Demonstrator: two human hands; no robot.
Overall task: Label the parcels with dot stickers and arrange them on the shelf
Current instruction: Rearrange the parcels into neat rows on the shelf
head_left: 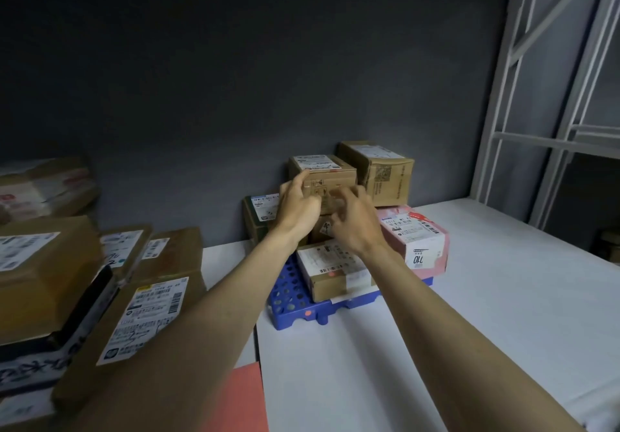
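Note:
A small brown cardboard parcel (330, 171) with a white label on top sits high on a stack against the dark back wall. My left hand (297, 208) grips its left front corner, thumb up on the edge. My right hand (352, 220) is at its front face with curled fingers; motion blur hides whether it grips the box. Below lie a parcel (330, 272) with a red dot sticker on its front, a pink parcel (419, 240) and a dark green box (258, 212), all on a blue plastic pallet (292, 300).
A larger brown box (379, 170) stands right of the held parcel. Several labelled cardboard parcels (144, 311) crowd the left side of the white shelf (469, 314). A pink sheet (238, 398) lies at the near edge. Grey metal shelf uprights (503, 113) rise at right.

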